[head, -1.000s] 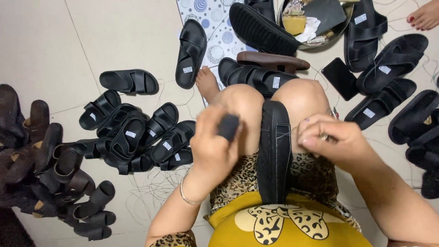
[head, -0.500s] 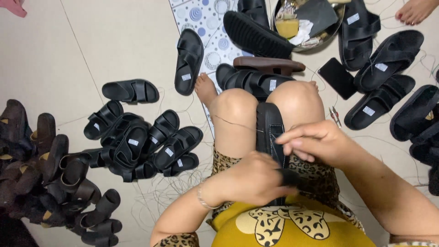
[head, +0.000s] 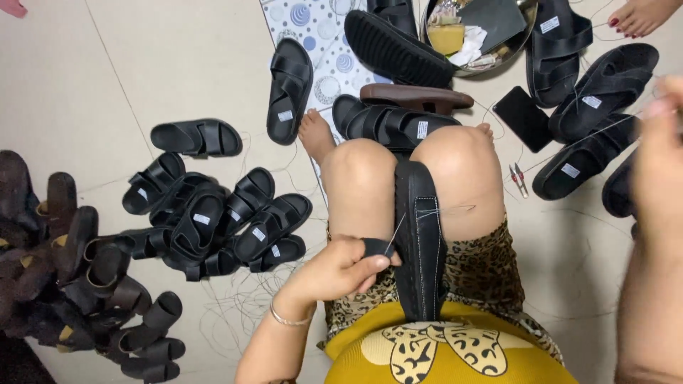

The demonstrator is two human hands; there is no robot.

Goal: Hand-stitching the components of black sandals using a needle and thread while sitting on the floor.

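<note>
1. A black sandal sole (head: pixel 420 242) stands on edge, wedged between the person's bare knees, its white stitch line facing right.
2. The left hand (head: pixel 334 270) is closed, pinching a small black strap piece (head: pixel 377 247) against the left side of the sole.
3. The right hand (head: pixel 658 142) is raised at the right edge, close to the camera and blurred; whether it is open or closed cannot be told. A thin white thread (head: pixel 445 210) runs from the sole across the right knee.
4. On the floor to the left lies a heap of finished black sandals (head: pixel 220 224); further left, a pile of dark brown sandals (head: pixel 64 263).
5. Ahead of the knees a brown sole (head: pixel 416 97) lies over a black sandal, near a patterned mat (head: pixel 320 43).
6. A round metal tray (head: pixel 523 39) holds a yellow block and scraps.
7. A black phone (head: pixel 523 117) and small thread snips (head: pixel 519 179) lie on the floor to the right, with more black sandals beyond.
8. Another person's bare foot (head: pixel 644 16) shows at the top right corner.
</note>
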